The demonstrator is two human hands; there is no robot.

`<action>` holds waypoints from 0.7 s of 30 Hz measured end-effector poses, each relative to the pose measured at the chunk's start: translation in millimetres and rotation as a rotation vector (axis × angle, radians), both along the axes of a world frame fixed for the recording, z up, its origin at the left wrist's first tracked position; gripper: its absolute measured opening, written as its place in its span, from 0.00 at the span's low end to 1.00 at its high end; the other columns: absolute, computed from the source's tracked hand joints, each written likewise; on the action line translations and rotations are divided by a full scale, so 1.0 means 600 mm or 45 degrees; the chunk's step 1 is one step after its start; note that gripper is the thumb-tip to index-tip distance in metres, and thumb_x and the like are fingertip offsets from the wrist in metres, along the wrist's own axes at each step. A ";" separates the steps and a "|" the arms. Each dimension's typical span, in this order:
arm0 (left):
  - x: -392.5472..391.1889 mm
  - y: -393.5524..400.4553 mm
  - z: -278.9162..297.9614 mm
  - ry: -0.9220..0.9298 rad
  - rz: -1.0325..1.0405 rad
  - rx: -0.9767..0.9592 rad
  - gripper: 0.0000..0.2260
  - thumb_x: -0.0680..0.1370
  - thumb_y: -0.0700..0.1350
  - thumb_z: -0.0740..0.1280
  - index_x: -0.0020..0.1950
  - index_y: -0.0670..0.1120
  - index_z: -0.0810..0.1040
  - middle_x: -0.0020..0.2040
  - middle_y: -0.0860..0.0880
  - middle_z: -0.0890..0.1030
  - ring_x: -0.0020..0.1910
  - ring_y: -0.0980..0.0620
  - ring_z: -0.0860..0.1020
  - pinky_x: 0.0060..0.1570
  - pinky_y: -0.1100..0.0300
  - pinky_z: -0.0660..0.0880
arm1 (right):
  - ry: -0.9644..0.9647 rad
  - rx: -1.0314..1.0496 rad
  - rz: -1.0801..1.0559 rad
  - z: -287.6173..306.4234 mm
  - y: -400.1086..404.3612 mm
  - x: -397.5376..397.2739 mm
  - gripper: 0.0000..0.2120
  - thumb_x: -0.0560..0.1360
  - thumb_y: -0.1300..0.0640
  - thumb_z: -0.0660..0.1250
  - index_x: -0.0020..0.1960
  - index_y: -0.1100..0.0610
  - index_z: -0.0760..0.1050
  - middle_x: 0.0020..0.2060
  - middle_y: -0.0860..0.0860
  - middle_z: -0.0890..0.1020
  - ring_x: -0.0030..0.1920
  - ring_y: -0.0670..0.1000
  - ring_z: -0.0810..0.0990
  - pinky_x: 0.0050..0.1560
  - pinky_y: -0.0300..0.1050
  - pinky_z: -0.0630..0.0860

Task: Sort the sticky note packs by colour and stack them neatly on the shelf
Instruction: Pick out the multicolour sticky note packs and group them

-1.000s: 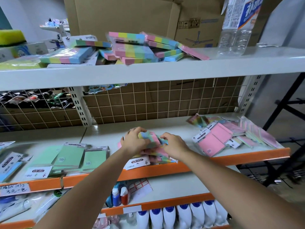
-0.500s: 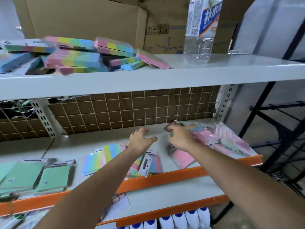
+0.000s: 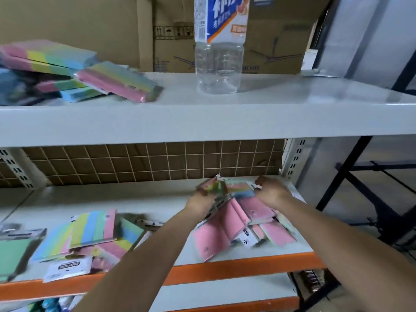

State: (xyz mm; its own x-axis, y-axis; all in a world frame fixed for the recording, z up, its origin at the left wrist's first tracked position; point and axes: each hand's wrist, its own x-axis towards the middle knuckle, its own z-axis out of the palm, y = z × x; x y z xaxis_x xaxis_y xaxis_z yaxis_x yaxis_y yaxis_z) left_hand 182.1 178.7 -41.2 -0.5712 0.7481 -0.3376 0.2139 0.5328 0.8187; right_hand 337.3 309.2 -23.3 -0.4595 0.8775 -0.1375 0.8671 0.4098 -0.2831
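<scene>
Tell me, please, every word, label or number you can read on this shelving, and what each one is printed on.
"STICKY NOTE": black band on the white header card of a pack at the front left of the middle shelf.
Large blue and orange characters: bottle label, cut off by the frame, not readable.
Handling symbols and small print: cardboard box, too blurred.
Black marks: white card among the pink packs, unreadable.

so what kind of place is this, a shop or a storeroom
Probably a small stationery shop or its stockroom: packaged sticky note packs lie on tiered metal shelving, with cardboard cartons stored on top.
</scene>
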 end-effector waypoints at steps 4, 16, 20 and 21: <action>0.007 0.044 -0.016 0.148 0.031 -0.113 0.22 0.78 0.63 0.60 0.38 0.45 0.74 0.37 0.45 0.79 0.38 0.47 0.80 0.31 0.64 0.73 | -0.018 -0.038 0.062 -0.016 0.042 0.017 0.15 0.79 0.50 0.62 0.60 0.58 0.76 0.49 0.54 0.81 0.46 0.53 0.81 0.34 0.38 0.71; -0.012 0.121 -0.063 -0.115 0.214 0.130 0.14 0.73 0.61 0.67 0.58 0.64 0.78 0.47 0.49 0.85 0.44 0.51 0.82 0.43 0.63 0.75 | -0.010 -0.241 0.217 -0.071 0.089 -0.051 0.10 0.73 0.48 0.69 0.43 0.54 0.78 0.34 0.49 0.78 0.34 0.46 0.78 0.28 0.37 0.67; -0.016 0.130 -0.075 -0.119 0.232 0.038 0.20 0.71 0.62 0.66 0.60 0.57 0.79 0.40 0.48 0.85 0.34 0.51 0.79 0.39 0.63 0.74 | -0.032 -0.191 0.201 -0.084 0.095 -0.057 0.10 0.71 0.45 0.69 0.48 0.50 0.77 0.36 0.47 0.78 0.37 0.46 0.77 0.29 0.36 0.67; -0.017 0.131 -0.076 -0.116 0.228 0.010 0.18 0.73 0.60 0.66 0.60 0.55 0.80 0.41 0.47 0.84 0.34 0.50 0.78 0.38 0.63 0.73 | -0.042 -0.180 0.184 -0.089 0.096 -0.058 0.12 0.71 0.45 0.69 0.51 0.48 0.76 0.39 0.46 0.79 0.42 0.47 0.77 0.31 0.37 0.69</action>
State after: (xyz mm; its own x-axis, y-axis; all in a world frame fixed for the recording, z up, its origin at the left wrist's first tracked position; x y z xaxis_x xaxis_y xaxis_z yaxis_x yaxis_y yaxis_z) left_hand 171.6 257.5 -86.8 -0.6626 0.6402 -0.3887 0.0410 0.5492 0.8347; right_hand 302.6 366.6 -76.4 -0.5724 0.7736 -0.2719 0.8121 0.4888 -0.3187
